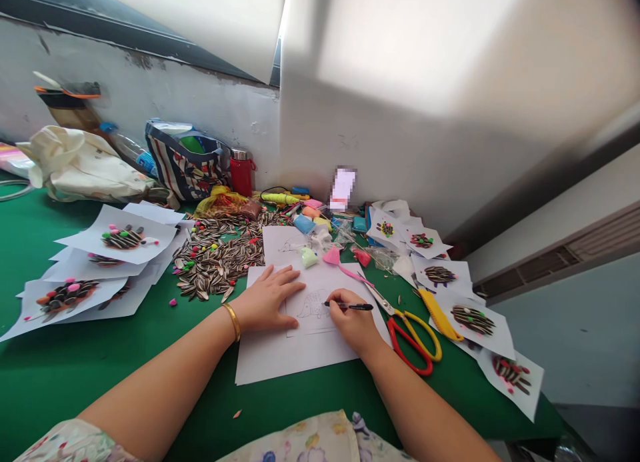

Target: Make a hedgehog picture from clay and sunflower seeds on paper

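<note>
My right hand (351, 319) is closed around a black pen (357, 307), its tip on a pencil-like line drawing of a hedgehog (313, 305). The drawing is on a white sheet of paper (263, 355) in front of me. Spread flat on the sheet's left part is my left hand (273, 297), fingers apart, a gold bangle at the wrist. Just right of my right hand lie scissors (411, 332) with one red and one yellow handle loop. Another sheet with a drawing (274, 241) lies partly under the first.
Striped sunflower seeds (215, 262) are heaped at the left. Paper cards (133, 234) with seed hedgehogs stack at far left, and more cards (473, 321) line the right. A yellow cutter (440, 314), clay packets (305, 223), red flask (242, 172) and bags (185, 162) lie around.
</note>
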Available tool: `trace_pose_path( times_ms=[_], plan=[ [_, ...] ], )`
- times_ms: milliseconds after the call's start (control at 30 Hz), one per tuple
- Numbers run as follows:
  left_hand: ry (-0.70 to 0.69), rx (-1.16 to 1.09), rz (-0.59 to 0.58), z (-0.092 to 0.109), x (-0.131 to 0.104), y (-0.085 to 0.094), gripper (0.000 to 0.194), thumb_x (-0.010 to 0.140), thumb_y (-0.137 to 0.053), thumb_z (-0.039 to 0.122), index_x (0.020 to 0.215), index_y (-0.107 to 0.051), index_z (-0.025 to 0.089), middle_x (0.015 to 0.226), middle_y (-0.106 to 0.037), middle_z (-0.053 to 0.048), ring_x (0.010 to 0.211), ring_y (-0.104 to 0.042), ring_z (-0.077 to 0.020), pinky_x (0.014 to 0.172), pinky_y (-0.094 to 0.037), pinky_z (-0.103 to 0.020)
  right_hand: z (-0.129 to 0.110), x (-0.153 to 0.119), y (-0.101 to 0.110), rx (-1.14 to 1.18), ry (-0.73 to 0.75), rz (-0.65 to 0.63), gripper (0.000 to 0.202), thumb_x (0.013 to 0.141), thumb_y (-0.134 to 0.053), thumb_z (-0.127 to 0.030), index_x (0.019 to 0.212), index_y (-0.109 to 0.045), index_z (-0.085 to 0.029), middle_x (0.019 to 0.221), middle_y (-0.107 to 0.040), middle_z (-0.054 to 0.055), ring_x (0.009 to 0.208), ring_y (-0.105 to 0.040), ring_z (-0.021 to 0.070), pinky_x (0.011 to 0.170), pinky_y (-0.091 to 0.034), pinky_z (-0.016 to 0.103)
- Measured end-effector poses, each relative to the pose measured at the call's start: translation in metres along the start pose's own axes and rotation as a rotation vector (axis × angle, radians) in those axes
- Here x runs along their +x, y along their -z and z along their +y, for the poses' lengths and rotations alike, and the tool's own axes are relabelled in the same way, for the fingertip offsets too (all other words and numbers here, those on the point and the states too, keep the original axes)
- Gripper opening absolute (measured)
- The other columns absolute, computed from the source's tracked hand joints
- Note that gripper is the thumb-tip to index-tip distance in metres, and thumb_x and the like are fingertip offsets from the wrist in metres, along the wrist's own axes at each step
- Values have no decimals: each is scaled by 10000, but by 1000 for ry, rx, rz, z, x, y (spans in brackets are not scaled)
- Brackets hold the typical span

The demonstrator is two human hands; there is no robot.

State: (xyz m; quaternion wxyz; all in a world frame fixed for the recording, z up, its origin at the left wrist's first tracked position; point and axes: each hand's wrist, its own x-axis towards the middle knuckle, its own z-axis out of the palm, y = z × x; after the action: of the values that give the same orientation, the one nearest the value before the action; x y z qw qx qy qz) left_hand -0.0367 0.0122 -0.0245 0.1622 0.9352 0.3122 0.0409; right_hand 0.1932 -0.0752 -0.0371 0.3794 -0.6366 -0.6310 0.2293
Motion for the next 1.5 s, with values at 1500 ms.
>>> trace_pose_path(
  times_ms=[1500],
  plan=[
    [3, -2, 6, -1, 0, 0, 856, 714, -703, 613, 1451, -422, 280, 1586, -314, -96, 1482, -197, -330, 1202, -50, -549, 2, -4, 1, 62, -4, 3, 133, 764, -490, -182, 728, -615, -210, 710, -624, 10, 664, -565, 170, 612, -431, 268]
  ],
)
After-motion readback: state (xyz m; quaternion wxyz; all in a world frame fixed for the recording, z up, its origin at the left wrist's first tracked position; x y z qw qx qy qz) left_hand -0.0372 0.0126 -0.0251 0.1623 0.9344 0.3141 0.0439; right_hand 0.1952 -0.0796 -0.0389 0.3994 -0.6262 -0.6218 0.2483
